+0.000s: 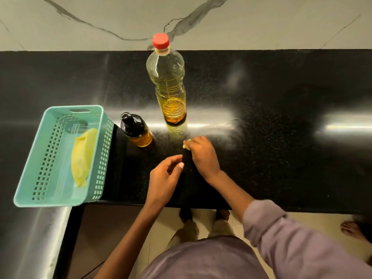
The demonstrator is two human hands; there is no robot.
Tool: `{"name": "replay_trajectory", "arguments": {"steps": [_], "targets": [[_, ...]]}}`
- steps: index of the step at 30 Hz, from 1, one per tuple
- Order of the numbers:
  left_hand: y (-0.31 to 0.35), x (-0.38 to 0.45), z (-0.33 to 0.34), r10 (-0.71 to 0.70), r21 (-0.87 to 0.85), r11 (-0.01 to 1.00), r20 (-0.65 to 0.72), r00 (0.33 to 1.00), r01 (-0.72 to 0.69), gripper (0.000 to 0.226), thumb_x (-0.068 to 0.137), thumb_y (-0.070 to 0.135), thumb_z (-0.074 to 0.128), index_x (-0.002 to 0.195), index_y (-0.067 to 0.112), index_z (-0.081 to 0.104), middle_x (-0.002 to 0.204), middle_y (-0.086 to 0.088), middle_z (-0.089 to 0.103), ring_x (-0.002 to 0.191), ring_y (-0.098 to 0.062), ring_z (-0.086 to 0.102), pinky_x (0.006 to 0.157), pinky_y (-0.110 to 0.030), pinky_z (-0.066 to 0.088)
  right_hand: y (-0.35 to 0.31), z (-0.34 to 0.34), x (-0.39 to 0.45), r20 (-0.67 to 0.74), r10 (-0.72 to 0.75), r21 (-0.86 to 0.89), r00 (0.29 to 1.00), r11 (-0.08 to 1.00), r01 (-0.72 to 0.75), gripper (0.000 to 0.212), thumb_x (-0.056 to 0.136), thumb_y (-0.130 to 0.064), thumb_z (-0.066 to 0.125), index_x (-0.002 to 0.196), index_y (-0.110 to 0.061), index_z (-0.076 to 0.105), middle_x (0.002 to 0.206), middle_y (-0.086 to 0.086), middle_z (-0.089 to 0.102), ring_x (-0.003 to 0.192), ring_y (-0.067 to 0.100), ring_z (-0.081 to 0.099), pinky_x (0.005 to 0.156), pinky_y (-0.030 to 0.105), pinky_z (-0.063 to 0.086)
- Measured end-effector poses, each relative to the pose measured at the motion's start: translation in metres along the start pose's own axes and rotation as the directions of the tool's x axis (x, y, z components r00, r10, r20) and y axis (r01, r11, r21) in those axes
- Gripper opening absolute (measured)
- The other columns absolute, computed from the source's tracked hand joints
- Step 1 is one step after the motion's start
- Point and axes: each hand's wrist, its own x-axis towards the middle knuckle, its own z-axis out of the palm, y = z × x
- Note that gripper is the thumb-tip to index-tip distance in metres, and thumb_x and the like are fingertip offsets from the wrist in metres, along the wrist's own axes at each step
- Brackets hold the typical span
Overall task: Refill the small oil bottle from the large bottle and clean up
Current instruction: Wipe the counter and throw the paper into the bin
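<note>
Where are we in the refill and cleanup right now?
Refill looks finished: the large bottle stands with its red cap on, and the small bottle holds amber oil under its black pump top. In hand: the right hand presses a small yellow wad on the black counter, apparently wiping. The left hand hovers without a grip. Left: finishing the wipe; the basket holds a yellow cloth.

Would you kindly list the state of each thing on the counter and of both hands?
large bottle: upright, red cap on, partly full.
small bottle: upright, black top on, holds oil.
basket: holds a yellow cloth.
right hand: grips a small yellow wad on the counter.
left hand: relaxed, holds nothing.
</note>
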Motion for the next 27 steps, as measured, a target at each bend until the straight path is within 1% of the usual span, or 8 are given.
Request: {"name": "replay_trajectory", "arguments": {"steps": [3,8,12,15,18,21,23,27], "targets": [[-0.008,-0.002,-0.011,-0.002,-0.006,1.000,-0.002,1.000,0.002,0.030,0.092,0.021,0.059,0.122,0.022,0.062,0.115,0.010,0.066,0.107,0.005,0.058,0.090,-0.017,0.049,0.019,-0.020,-0.019,-0.017,-0.073,-0.043,0.997,0.996,0.073,0.027,0.085,-0.018,0.048,0.097,-0.012,0.072,0.081,0.004,0.066,0.074,0.024,0.055,0.069,0.031,0.035],[-0.016,-0.007,-0.023,-0.016,-0.014,1.000,-0.027,0.999,0.016,0.029,0.093,0.020,0.059,0.122,0.021,0.062,0.115,0.009,0.066,0.108,0.004,0.058,0.090,-0.018,0.050,0.012,-0.010,0.034,-0.068,0.168,-0.015,0.983,0.985,-0.170,0.026,0.085,-0.015,0.049,0.092,-0.007,0.073,0.076,0.012,0.064,0.074,0.032,0.055,0.065,0.035,0.042],[-0.021,-0.008,-0.030,-0.029,-0.016,0.999,-0.040,0.999,0.029,0.029,0.092,0.019,0.060,0.120,0.021,0.064,0.113,0.009,0.067,0.104,0.005,0.060,0.086,-0.012,0.049,-0.027,0.016,0.017,0.033,-0.070,-0.013,0.997,0.997,0.070,0.023,0.085,-0.013,0.052,0.096,-0.008,0.072,0.084,0.009,0.067,0.079,0.027,0.057,0.069,0.033,0.042],[-0.024,-0.007,-0.035,-0.029,-0.025,0.999,-0.044,0.999,0.028,0.029,0.092,0.020,0.059,0.121,0.021,0.063,0.115,0.009,0.066,0.107,0.005,0.059,0.085,-0.009,0.048,-0.004,0.000,-0.007,0.091,-0.199,-0.068,0.976,0.976,0.206,0.020,0.084,-0.010,0.060,0.101,-0.014,0.071,0.088,0.003,0.068,0.079,0.023,0.056,0.070,0.032,0.038],[-0.028,-0.008,-0.037,-0.034,-0.028,0.999,-0.039,0.999,0.033,0.030,0.093,0.022,0.059,0.123,0.021,0.062,0.117,0.009,0.065,0.111,0.003,0.057,0.088,-0.012,0.048,0.034,-0.025,-0.009,-0.071,-0.001,-0.159,0.997,0.987,-0.010,0.023,0.086,-0.017,0.053,0.097,-0.016,0.074,0.084,0.002,0.069,0.074,0.027,0.057,0.068,0.031,0.031],[-0.030,-0.011,-0.037,-0.043,-0.037,0.998,-0.048,0.998,0.041,0.031,0.093,0.022,0.059,0.123,0.020,0.062,0.117,0.009,0.065,0.111,0.003,0.057,0.087,-0.010,0.048,0.040,-0.029,-0.024,-0.229,0.201,-0.179,0.952,0.953,-0.244,0.026,0.087,-0.015,0.049,0.098,-0.013,0.073,0.081,0.006,0.067,0.073,0.029,0.054,0.067,0.032,0.029],[-0.031,-0.012,-0.036,-0.051,-0.046,0.998,-0.056,0.997,0.049,0.031,0.093,0.022,0.058,0.123,0.020,0.062,0.117,0.009,0.065,0.111,0.003,0.057,0.087,-0.011,0.048,0.018,-0.012,-0.035,-0.232,0.211,-0.146,0.950,0.958,-0.248,0.024,0.086,-0.008,0.053,0.100,-0.011,0.072,0.084,0.007,0.067,0.074,0.027,0.054,0.068,0.032,0.031],[-0.029,-0.011,-0.034,-0.052,-0.042,0.998,-0.048,0.997,0.050,0.030,0.092,0.022,0.059,0.122,0.021,0.063,0.117,0.008,0.066,0.110,0.003,0.058,0.091,-0.017,0.050,0.004,0.000,-0.008,-0.166,0.078,-0.150,0.983,0.983,-0.104,0.024,0.086,-0.015,0.051,0.095,-0.014,0.073,0.080,0.005,0.067,0.072,0.027,0.056,0.066,0.032,0.030]]}}
